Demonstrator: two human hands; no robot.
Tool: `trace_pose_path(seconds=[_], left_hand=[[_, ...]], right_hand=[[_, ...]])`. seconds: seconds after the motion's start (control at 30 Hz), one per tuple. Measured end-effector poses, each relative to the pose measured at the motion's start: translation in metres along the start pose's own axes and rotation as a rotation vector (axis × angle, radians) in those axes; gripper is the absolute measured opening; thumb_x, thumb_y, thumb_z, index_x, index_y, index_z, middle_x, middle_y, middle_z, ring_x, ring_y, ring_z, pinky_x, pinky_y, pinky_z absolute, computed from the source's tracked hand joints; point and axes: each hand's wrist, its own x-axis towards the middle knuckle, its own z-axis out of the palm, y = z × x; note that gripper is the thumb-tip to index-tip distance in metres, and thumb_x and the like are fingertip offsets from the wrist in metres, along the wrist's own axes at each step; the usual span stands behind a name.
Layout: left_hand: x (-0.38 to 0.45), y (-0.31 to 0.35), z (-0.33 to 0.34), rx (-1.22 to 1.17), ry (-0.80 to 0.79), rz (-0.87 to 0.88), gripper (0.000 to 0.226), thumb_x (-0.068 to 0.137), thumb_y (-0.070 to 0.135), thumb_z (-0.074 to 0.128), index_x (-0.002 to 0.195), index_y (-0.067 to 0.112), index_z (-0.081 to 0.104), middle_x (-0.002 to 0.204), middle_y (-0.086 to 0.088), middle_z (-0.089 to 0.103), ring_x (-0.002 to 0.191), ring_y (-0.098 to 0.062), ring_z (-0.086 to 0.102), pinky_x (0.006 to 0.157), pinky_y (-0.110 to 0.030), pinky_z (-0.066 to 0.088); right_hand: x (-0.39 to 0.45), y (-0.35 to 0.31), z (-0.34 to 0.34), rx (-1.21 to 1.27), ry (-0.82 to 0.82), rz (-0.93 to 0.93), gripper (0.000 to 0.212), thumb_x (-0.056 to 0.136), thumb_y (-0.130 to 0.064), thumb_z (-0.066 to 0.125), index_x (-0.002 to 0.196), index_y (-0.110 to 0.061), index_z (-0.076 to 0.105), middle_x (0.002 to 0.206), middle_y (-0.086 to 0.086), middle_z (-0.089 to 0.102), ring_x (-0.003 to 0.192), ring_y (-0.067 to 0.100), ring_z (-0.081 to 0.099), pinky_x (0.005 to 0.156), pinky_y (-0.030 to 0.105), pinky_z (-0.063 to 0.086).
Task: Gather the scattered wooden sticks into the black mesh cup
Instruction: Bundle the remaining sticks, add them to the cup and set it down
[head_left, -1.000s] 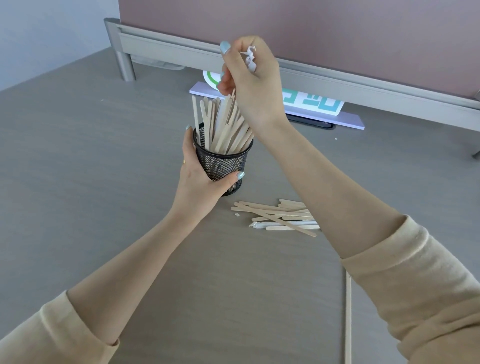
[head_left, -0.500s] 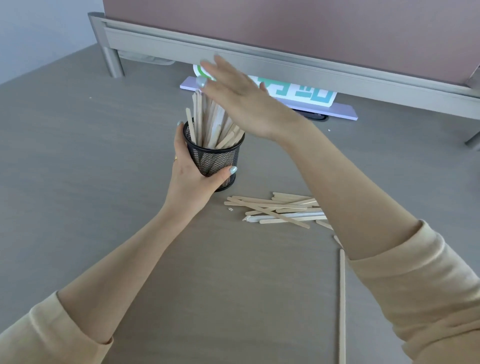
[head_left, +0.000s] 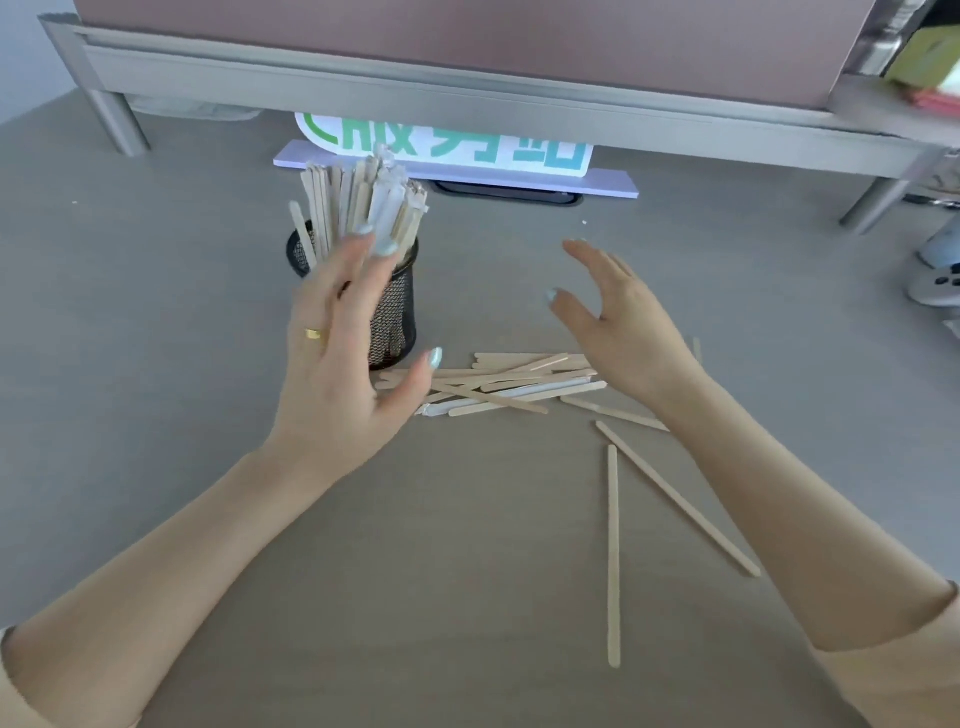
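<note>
The left hand (head_left: 337, 358) is spread wide, fingers straight and fanned, gripping nothing. It hangs in front of the black mesh cup (head_left: 395, 317), its fingertips (head_left: 384, 248) level with the cup's rim; whether they touch the mesh cannot be told. A gold ring (head_left: 313, 333) sits on one finger. The forearm runs down to 7 o'clock, ending in a cream sleeve at the frame corner.

The right hand (head_left: 618, 322) is also open and empty, fingers loosely extended toward 11 o'clock, thumb apart. It hovers above the right end of the pile of wooden sticks (head_left: 498, 384), hiding part of it. Its forearm leads off to 5 o'clock.

The cup stands upright on the grey table (head_left: 156, 364), at 11 o'clock from the pile and just beside it, packed with a standing bundle of sticks (head_left: 358, 202) that fans above the rim.

Two loose sticks (head_left: 614, 556) lie apart from the pile toward 5 o'clock, one nearly vertical, the other slanting (head_left: 675, 496).

Behind the cup, at 12 o'clock, a white sign with green characters (head_left: 447, 145) sits under a grey metal shelf (head_left: 467, 98). At 3 o'clock, near the frame edge, lies a pale controller-like object (head_left: 935, 283).
</note>
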Motion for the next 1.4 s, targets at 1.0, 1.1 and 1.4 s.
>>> trace_pose_path(seconds=[1.0,1.1,1.4], left_hand=[[-0.004,0.006,0.046,0.07,-0.872,-0.138,0.082,0.076,0.062,0.017,0.14,0.017,0.037,0.149,0.002,0.035,0.138,-0.015,0.028,0.11,-0.027,0.017],[-0.007,-0.002,0.041,0.058,-0.797,-0.151,0.069,0.08,0.051,0.026,0.13,0.011,0.052,0.135,-0.002,0.052,0.124,-0.022,0.046,0.102,-0.029,0.03],[-0.009,-0.002,0.035,0.084,-0.703,-0.175,0.063,0.081,0.054,0.033,0.134,0.021,0.044,0.139,0.003,0.043,0.122,-0.021,0.044,0.102,-0.033,0.031]], right_hand=[[-0.035,0.025,0.021,-0.074,-0.292,-0.119,0.074,0.075,-0.049,0.068,0.138,-0.023,0.037,0.128,-0.004,0.047,0.122,0.015,0.042,0.092,0.015,0.028],[-0.027,0.023,0.028,-0.033,-0.296,-0.168,0.06,0.076,-0.042,0.069,0.129,-0.022,0.049,0.12,-0.001,0.048,0.115,0.017,0.047,0.095,0.02,0.033],[-0.089,-0.007,0.007,-0.24,-0.297,-0.119,0.09,0.065,-0.077,0.033,0.143,-0.034,0.015,0.156,-0.012,0.004,0.144,0.012,-0.002,0.116,0.04,-0.007]])
